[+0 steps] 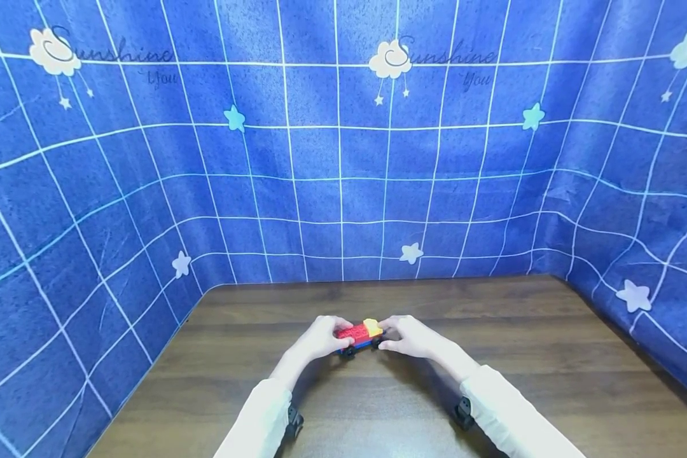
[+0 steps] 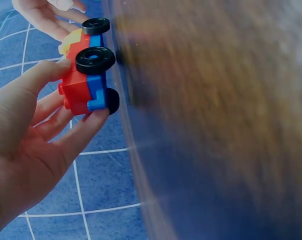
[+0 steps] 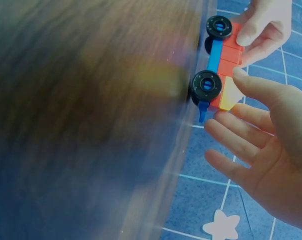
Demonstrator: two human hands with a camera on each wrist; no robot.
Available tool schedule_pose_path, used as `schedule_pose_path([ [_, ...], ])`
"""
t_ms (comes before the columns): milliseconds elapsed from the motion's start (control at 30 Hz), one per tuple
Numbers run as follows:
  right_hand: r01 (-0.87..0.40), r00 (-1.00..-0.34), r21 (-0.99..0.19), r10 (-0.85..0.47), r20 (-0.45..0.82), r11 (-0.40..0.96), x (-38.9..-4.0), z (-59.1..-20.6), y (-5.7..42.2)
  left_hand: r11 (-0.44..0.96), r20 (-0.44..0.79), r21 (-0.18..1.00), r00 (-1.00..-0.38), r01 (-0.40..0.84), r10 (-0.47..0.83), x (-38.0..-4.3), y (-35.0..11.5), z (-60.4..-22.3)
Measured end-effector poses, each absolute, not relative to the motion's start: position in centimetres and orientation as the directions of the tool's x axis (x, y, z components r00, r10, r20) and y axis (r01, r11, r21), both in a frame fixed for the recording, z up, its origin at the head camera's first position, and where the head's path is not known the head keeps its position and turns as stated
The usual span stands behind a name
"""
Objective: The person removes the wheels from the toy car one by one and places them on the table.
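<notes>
Wood-grain tabletop (image 1: 549, 337): I observe the left hand (image 1: 319, 336) gripping the toy truck (image 1: 355, 333) rearward; right hand (image 1: 413, 336) beside yellow cab (image 1: 372, 327), grip indeterminable.

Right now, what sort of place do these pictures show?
Probably a tabletop play or filming corner: a brown wood-grain table, a blue, white-gridded fabric curtain behind it, and a small red, blue and yellow plastic toy car.

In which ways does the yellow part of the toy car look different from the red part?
Colour: the yellow part is bright yellow, the red part plain red.
Size: the red part is clearly longer than the yellow part.
Place: the left hand grips the red part, while the yellow part is at the end near the right hand.
Both belong to the same toy car.
</notes>
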State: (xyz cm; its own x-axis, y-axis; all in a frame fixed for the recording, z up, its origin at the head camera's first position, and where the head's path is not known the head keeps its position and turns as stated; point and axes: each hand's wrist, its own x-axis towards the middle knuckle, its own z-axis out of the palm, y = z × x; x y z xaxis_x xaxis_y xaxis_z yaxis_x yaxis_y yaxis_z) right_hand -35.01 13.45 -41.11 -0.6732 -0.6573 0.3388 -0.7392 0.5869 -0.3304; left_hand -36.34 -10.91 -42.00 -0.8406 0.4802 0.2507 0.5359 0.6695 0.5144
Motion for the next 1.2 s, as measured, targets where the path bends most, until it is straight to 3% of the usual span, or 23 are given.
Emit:
schedule_pose_path([
  [633, -0.764, -0.635, -0.348, -0.539, 0.553, 0.543, -35.2, -39.4, 14.5, 0.534, 0.362, 0.69, -0.871, 0.489, 0.332, -35.4, -9.7, -40.4],
  [833, -0.791, -0.584, -0.304, -0.505, 0.636, 0.532, -35.1, -39.0, 14.8, 0.506, 0.421, 0.689, -0.854, 0.52, 0.304, -34.6, -8.8, -40.1],
  [1200, -0.813, -0.52, -0.252, -0.46, 0.72, 0.525, -34.7, -38.6, 15.3, 0.462, 0.409, 0.719, -0.854, 0.519, 0.323, -34.0, -8.0, -39.8],
])
